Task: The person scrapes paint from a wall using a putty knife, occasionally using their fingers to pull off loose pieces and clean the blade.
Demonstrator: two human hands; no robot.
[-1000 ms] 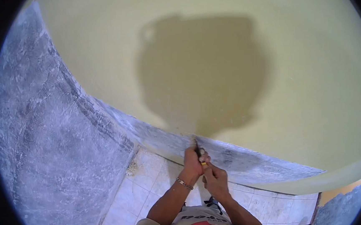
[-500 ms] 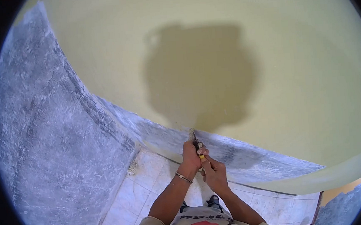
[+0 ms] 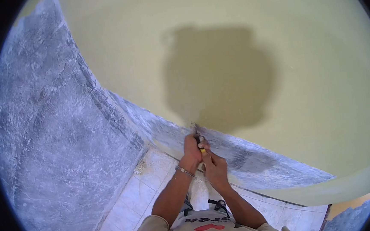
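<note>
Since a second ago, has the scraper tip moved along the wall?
Yes. The scraper has climbed the wall with both hands, its tip now at the yellow paint edge, above the bare grey band.

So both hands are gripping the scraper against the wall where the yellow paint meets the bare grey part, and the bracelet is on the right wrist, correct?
Not quite: the bracelet is on the left wrist, not the right. The head view shows it just below the left hand. The rest holds: the left hand and right hand both grip the scraper, whose tip meets the wall where the yellow paint borders the bare grey part.
</note>
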